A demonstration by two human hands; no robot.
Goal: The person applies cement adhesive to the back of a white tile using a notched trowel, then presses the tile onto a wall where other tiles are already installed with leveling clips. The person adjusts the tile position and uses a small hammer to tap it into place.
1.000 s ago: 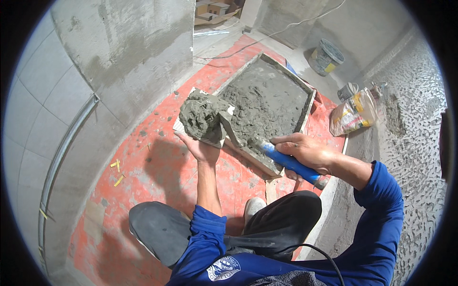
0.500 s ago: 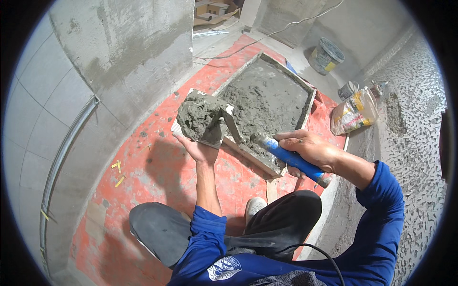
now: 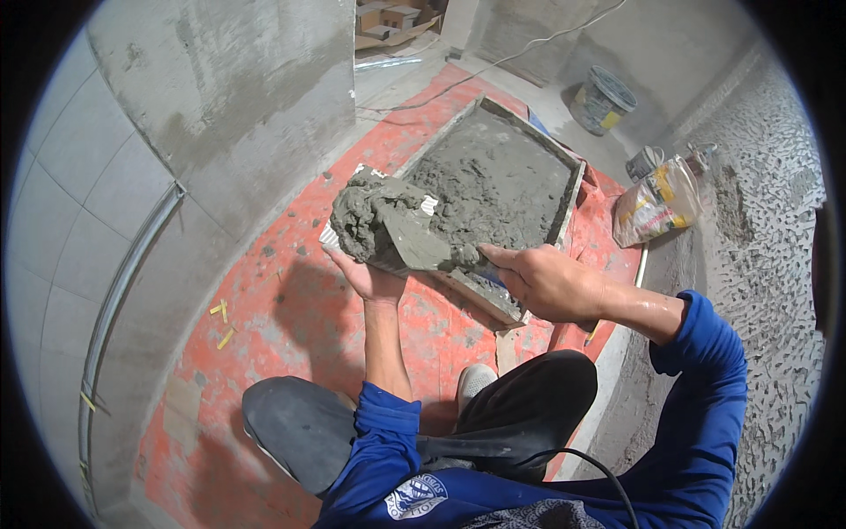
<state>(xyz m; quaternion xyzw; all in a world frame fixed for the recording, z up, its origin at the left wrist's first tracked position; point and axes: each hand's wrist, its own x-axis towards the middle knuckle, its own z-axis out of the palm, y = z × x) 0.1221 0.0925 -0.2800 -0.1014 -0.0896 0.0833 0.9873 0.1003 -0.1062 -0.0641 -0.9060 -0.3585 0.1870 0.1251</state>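
Note:
My left hand (image 3: 374, 282) holds up a tile (image 3: 330, 236) from below, its palm and fingers under the near edge. Wet grey mortar (image 3: 357, 212) is heaped over the tile, with only bits of the ribbed white surface showing at the edges. In my right hand (image 3: 555, 282) is a trowel (image 3: 414, 238), its handle mostly hidden by the closed fingers and its forefinger stretched toward the blade. The flat of the blade lies against the mortar on the tile. Just beyond sits a shallow mixing tray (image 3: 577, 189) of mortar, partly covered by the tile and my right hand.
A red sheet (image 3: 291, 317) spattered with mortar covers the floor. At the right stand a crumpled bag (image 3: 656, 207), a small pail (image 3: 645, 163) and a bucket (image 3: 603, 100). A tiled wall (image 3: 70, 220) with a metal strip (image 3: 132, 273) rises on the left. A cable (image 3: 502, 63) runs behind.
My right hand has turned over, knuckles up, so the trowel's blade has gone from edge-on to flat on the mortar. The blue handle is now mostly hidden. The tile has barely moved.

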